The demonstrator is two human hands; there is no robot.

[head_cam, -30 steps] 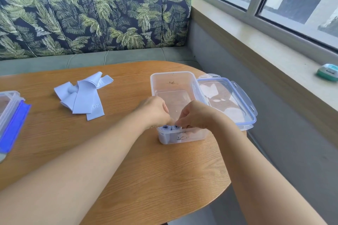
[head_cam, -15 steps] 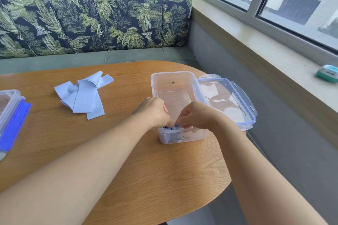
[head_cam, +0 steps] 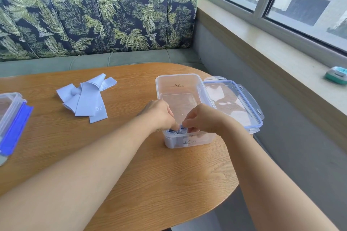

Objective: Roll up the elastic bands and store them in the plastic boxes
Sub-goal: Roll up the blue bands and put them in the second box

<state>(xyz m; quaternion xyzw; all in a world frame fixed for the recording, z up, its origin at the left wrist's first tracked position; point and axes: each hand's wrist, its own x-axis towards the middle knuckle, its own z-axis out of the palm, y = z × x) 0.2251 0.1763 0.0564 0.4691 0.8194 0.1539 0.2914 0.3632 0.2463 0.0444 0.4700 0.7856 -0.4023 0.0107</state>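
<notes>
My left hand (head_cam: pixel 159 114) and right hand (head_cam: pixel 203 118) were over the plastic box's (head_cam: pixel 178 80) near end, fingers (head_cam: pixel 187 123) curled, pinching the rolled bands (head_cam: pixel 177 131) standing inside, directly beneath them. Loose bands (head_cam: pixel 84 99) lay well apart on the worktop (head_cam: pixel 169 184)

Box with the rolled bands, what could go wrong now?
The rolled bands, pinched by the left grip and right grip, may spring open when released. The lid seems to reach past the table edge, so a nudge to the box might knock it off.
</notes>
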